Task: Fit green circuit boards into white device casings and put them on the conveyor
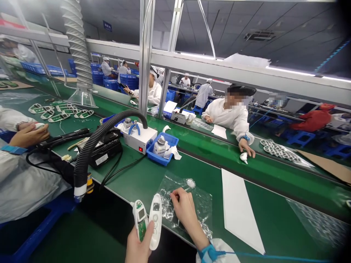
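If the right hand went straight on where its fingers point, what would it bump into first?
Probably the clear plastic bag: the right hand points down at it, though I can't tell whether they touch.

White casing [140, 220], green board [142, 231] exposed, tilts beside a white cover [155, 223] near clear plastic [202, 205].

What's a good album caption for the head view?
Left hand holds a white cover and a white shell with a green board; right hand is over a clear bag.
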Available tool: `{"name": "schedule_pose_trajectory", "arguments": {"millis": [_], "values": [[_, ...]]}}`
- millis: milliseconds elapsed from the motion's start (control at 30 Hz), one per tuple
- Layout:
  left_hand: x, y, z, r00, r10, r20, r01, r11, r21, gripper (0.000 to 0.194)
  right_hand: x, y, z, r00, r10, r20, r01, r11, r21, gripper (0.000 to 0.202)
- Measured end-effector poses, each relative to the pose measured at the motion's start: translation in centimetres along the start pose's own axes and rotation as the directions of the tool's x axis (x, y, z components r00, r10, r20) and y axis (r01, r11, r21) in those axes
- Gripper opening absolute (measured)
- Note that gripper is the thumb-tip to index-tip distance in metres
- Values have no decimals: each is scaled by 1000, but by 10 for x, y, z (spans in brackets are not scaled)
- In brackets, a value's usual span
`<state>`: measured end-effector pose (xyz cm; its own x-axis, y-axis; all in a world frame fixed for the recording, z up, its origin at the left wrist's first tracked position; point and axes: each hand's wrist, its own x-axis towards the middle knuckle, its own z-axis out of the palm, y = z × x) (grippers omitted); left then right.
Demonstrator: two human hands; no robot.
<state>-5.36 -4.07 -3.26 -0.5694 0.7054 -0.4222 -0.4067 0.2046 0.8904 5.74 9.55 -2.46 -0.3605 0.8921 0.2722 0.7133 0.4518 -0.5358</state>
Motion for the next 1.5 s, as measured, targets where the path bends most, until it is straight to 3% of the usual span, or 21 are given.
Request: {"name": "schedule_pose_trajectory", "arguments": {"millis": [100,200,300,400,467,533,967,1100,1233,1333,1400,1500], "values": [[8,4,-1,998,58,-14,-56,994,91,55,-6,-6,0,1000,-3,-15,3,1000,7,21],[12,6,-1,991,132,-26,-125,977,171,53,-11,-11,-4,992,-87,-90,92,995,48,24],[10,8,1,991,132,-31,-125,975,182,53,-12,-16,-16,982,-55,-183,93,975,203,26],[5,8,4,994,108,-14,-104,982,159,53,-13,-22,-32,991,127,-32,-99,887,452,26],[1,7,8,993,114,22,-117,981,152,52,-15,-25,-40,980,159,116,-196,819,539,25],[-1,7,11,990,128,57,-135,979,155,50,-19,-27,-43,970,152,190,-234,793,562,25],[-4,4,23,987,131,97,-148,970,193,51,-27,-21,-38,957,211,199,-287,787,547,26],[-5,5,23,989,122,88,-139,964,227,50,-34,-23,-37,950,224,215,-310,734,604,25],[-11,5,24,978,183,101,-202,949,241,45,-41,-23,-32,943,212,256,-331,674,661,25],[-14,7,20,967,237,97,-254,932,257,40,-45,-28,-25,960,213,183,-280,677,681,25],[-14,10,14,970,231,73,-243,936,253,39,-49,-36,-19,952,251,174,-294,601,743,25],[-12,12,4,979,193,61,-202,948,245,45,-57,-51,-4,927,228,297,-368,403,838,28]]}}
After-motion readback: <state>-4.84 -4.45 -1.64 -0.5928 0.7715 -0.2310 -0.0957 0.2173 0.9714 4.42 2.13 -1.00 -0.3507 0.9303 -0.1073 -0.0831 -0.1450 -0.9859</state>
